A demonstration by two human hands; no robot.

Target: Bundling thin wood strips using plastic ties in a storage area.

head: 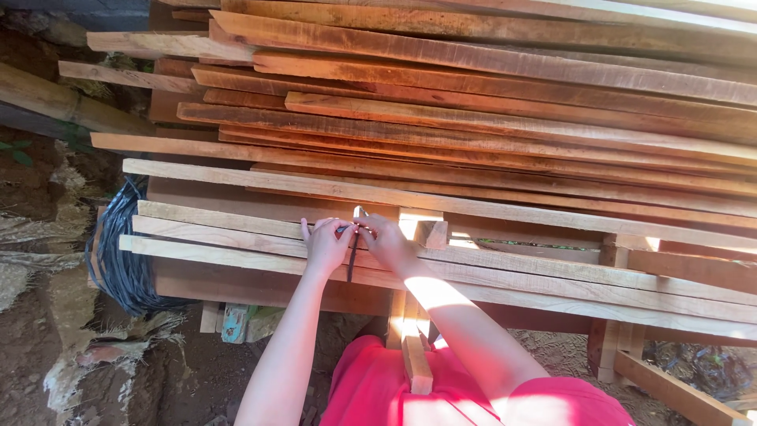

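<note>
Dark rod (352,256) (thin, tool-like; its exact kind cannot be told) stands nearly upright across the front planks (236,229) of the lumber stack (489,118). The left hand (326,244) curls its fingers around the upper end, pinching it. The right hand (386,241) closes on the same end from the other side, fingertips touching the left hand. The rod's lower tip hangs over the plank edge. A black coiled bundle (118,252) lies left of the stack.
</note>
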